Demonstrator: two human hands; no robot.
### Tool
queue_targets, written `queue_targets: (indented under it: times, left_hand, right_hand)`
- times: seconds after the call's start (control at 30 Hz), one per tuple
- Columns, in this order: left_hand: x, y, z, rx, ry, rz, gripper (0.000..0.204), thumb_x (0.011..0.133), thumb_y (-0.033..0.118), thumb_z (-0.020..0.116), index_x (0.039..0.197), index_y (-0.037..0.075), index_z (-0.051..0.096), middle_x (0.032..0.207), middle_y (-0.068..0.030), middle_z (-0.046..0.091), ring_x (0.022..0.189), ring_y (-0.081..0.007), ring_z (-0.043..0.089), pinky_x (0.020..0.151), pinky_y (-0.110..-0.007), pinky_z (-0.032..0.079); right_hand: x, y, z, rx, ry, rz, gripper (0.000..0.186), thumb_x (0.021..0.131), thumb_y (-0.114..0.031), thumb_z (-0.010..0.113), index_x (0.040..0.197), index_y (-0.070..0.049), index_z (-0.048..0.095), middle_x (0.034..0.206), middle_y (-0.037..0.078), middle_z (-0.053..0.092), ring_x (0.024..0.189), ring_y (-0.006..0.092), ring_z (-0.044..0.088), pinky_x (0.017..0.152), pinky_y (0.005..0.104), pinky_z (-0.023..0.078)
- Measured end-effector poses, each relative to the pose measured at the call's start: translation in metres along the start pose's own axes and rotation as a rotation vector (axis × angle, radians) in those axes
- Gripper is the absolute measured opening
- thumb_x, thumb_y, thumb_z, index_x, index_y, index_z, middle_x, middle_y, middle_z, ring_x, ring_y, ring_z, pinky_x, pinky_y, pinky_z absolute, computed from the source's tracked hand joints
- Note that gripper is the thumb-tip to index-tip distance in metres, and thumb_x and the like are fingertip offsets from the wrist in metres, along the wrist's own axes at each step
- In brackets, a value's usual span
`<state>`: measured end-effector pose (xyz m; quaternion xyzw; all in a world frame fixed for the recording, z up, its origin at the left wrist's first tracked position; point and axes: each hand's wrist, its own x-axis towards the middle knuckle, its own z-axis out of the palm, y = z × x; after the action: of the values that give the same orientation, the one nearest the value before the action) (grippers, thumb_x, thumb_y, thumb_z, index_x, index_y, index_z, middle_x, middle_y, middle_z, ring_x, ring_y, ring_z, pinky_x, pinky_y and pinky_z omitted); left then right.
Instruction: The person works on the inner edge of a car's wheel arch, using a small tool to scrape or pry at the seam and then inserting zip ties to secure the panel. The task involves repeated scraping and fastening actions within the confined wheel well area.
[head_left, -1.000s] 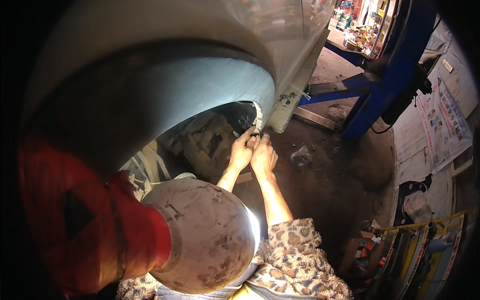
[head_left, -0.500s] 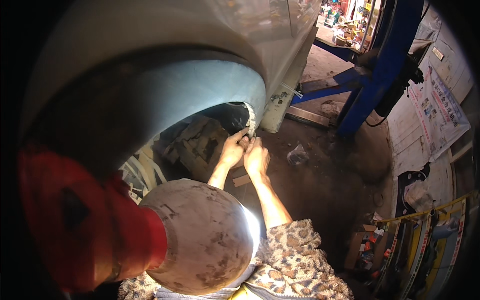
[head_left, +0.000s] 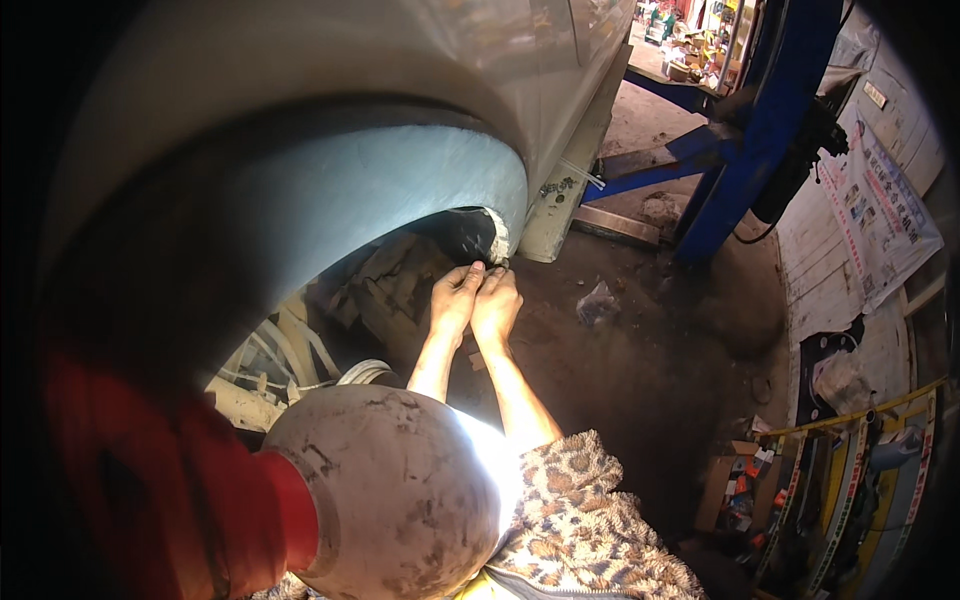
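Both my hands meet at the lower rear end of a car's wheel arch (head_left: 400, 165), side by side and nearly touching. My left hand (head_left: 454, 300) is closed, its thumb laid along the top of the curled fingers. Beside it my right hand (head_left: 497, 306) is closed too, fingertips near the arch's lower corner. What they pinch, if anything, is hidden. A pale, rough strip (head_left: 497, 236) runs along the inner edge of the arch just above the fingers. A large round, dusty lamp-like shade (head_left: 385, 490), bright at its right edge, stands below, on a red neck (head_left: 285, 505).
Plastic film covers the car body (head_left: 480, 60). A blue lift post (head_left: 760, 120) and its arm stand at the upper right. On the dark floor lies a crumpled clear bag (head_left: 598, 303). A carton of parts (head_left: 735, 485) and a yellow-edged rack (head_left: 850, 480) are at the lower right.
My hands have drawn in slightly toward the left, the right one now more tightly curled beside the left. The round shade appears lower in view.
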<state>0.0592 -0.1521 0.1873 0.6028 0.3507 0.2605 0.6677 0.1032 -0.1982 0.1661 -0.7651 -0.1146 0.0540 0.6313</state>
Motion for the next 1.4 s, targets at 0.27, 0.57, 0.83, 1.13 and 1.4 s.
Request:
queue_targets:
  times: [0.27, 0.57, 0.83, 1.13, 1.4]
  left_hand:
    - [-0.009, 0.005, -0.005, -0.036, 0.002, -0.005, 0.029, 0.097, 0.021, 0.061, 0.111, -0.004, 0.065, 0.101, -0.0098, 0.069, 0.092, -0.0138, 0.062, 0.083, -0.026, 0.050]
    - [-0.007, -0.002, -0.003, 0.004, 0.012, 0.030, 0.026, 0.096, 0.018, 0.063, 0.110, -0.005, 0.065, 0.101, -0.0095, 0.067, 0.092, -0.0133, 0.062, 0.082, -0.025, 0.050]
    - [-0.006, 0.006, 0.009, 0.102, 0.069, -0.062, 0.033, 0.094, 0.024, 0.066, 0.114, -0.002, 0.061, 0.103, -0.0089, 0.065, 0.090, -0.0151, 0.062, 0.081, -0.028, 0.051]
    - [0.000, 0.001, 0.015, 0.088, 0.054, -0.170, 0.033, 0.094, 0.026, 0.066, 0.112, -0.001, 0.061, 0.100, -0.0088, 0.066, 0.088, -0.0164, 0.063, 0.079, -0.029, 0.052]
    - [0.010, -0.008, 0.002, -0.401, -0.199, -0.363, 0.032, 0.094, 0.027, 0.065, 0.110, -0.001, 0.062, 0.097, -0.0088, 0.066, 0.086, -0.0172, 0.064, 0.077, -0.031, 0.053]
  right_hand:
    - [-0.007, -0.013, 0.000, 0.030, 0.044, 0.040, 0.034, 0.100, -0.024, 0.043, 0.088, 0.005, 0.055, 0.074, 0.030, 0.064, 0.074, 0.0471, 0.065, 0.063, 0.0513, 0.051]
    - [-0.008, -0.008, 0.005, 0.027, 0.043, 0.022, 0.036, 0.101, -0.027, 0.044, 0.085, 0.004, 0.053, 0.070, 0.029, 0.062, 0.071, 0.0467, 0.065, 0.061, 0.0520, 0.051]
    - [-0.006, -0.002, 0.007, 0.135, -0.047, 0.030, 0.030, 0.099, -0.022, 0.048, 0.090, 0.006, 0.053, 0.076, 0.027, 0.066, 0.072, 0.0410, 0.068, 0.060, 0.0471, 0.052]
    - [0.000, -0.017, -0.005, -0.199, -0.182, 0.066, 0.029, 0.098, -0.021, 0.048, 0.094, 0.007, 0.052, 0.079, 0.028, 0.068, 0.078, 0.0394, 0.070, 0.067, 0.0476, 0.056]
    - [-0.001, -0.008, -0.001, -0.285, -0.126, -0.036, 0.028, 0.098, -0.020, 0.044, 0.092, 0.007, 0.051, 0.077, 0.029, 0.067, 0.075, 0.0418, 0.069, 0.066, 0.0500, 0.055]
